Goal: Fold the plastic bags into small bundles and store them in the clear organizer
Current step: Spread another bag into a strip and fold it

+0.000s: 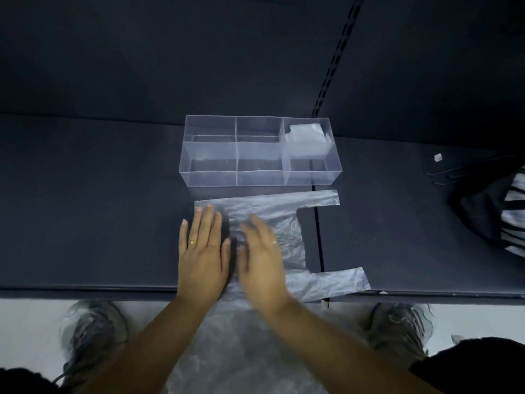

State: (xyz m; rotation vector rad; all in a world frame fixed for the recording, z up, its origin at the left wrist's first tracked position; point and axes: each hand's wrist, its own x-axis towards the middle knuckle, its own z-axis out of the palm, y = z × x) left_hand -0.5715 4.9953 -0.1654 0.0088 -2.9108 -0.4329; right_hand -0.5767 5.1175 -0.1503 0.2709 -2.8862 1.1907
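Bag [287,223] flat on tabletop [99,209], at 6 o'clock of organizer [210,179] and just beside it, both handles pointing to 3 o'clock. Left hand [203,251] palm-down on bag's 9 o'clock end, grip spread, fingers straight, ring [193,242] on one finger. Right hand [262,260] just at 3 o'clock of left, over bag's middle, motion-blurred; grip spread, fingers straight; contact with bag not determinable. Bundle [308,137] in organizer's 1 o'clock compartment. Striped cloth [508,217] at 3 o'clock, well apart.

The right hand [261,255] is motion-blurred and covers part of the plastic bag [292,240].
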